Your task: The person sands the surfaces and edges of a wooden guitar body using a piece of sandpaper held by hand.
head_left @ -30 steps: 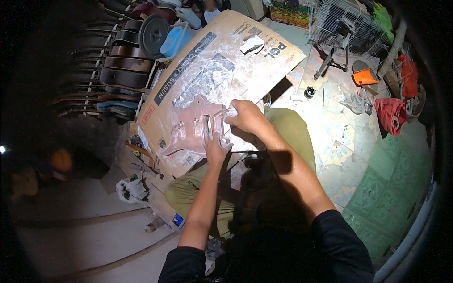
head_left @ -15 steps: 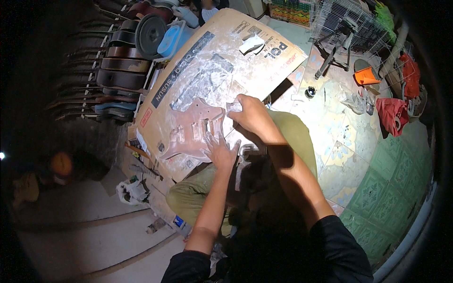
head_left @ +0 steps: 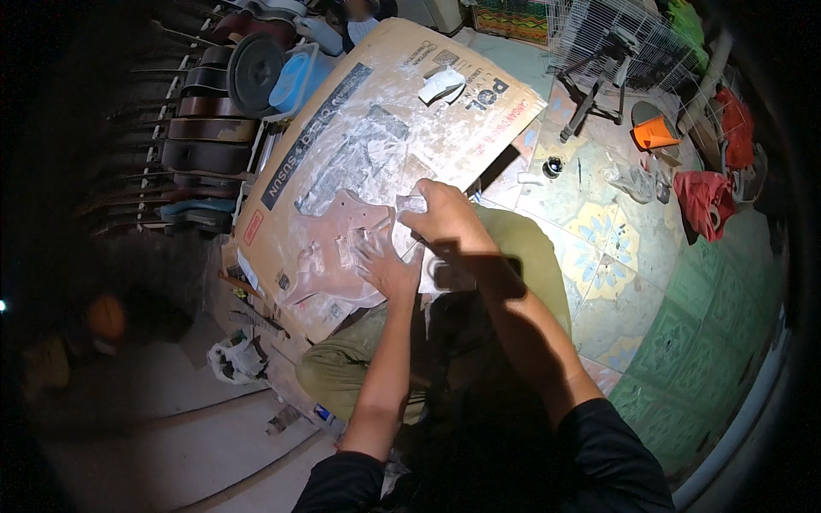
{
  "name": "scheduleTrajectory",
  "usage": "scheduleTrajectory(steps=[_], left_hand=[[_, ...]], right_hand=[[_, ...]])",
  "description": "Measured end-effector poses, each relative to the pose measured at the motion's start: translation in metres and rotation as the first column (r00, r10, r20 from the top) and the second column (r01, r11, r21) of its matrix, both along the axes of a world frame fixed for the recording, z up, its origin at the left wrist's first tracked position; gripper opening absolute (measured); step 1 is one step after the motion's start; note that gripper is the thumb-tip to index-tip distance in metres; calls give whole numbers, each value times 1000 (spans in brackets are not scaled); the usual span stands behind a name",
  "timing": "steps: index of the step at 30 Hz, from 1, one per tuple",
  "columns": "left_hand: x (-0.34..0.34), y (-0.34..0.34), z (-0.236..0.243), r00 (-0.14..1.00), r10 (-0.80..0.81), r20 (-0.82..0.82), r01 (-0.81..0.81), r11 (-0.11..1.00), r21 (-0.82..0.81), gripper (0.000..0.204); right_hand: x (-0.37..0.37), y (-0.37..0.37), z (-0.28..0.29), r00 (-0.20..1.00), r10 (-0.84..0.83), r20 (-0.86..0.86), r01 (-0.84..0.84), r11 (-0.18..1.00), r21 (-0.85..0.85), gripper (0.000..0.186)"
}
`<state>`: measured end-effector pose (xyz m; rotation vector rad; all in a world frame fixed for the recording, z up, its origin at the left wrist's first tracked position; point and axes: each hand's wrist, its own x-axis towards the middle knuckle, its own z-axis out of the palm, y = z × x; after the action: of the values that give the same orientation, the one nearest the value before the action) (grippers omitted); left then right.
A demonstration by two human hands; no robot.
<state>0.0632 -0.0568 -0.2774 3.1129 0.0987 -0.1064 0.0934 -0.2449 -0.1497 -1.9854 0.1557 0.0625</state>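
A brown, dust-covered electric guitar body with cut-out cavities lies flat on a large cardboard sheet. My left hand rests on its near right part with the fingers stretched out flat, covering some of the cavities. By the horn at the right edge of the body, my right hand pinches a small greyish piece that looks like folded sandpaper. Whether this piece touches the wood I cannot tell. Pale dust coats the cardboard around the body.
A crumpled white piece lies on the cardboard's far part. Several guitars hang in a rack at left, beside a blue container. To the right are a black tripod, a small dark jar, an orange scoop and a red bag.
The whole view has shifted slightly. My left hand has slid farther over the guitar body's cavities, its fingers closer together. The right hand keeps its pinch near the horn.
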Motion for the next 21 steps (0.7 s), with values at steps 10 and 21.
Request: scheduleTrajectory(steps=[10, 21], left_hand=[[6, -1, 9, 990, -120, -74, 121, 993, 7, 90], [7, 6, 7, 994, 55, -93, -58, 998, -34, 87]], right_hand=[[-2, -3, 7, 1000, -14, 8, 14, 1000, 14, 41], [-4, 2, 16, 999, 23, -29, -22, 1000, 21, 44]])
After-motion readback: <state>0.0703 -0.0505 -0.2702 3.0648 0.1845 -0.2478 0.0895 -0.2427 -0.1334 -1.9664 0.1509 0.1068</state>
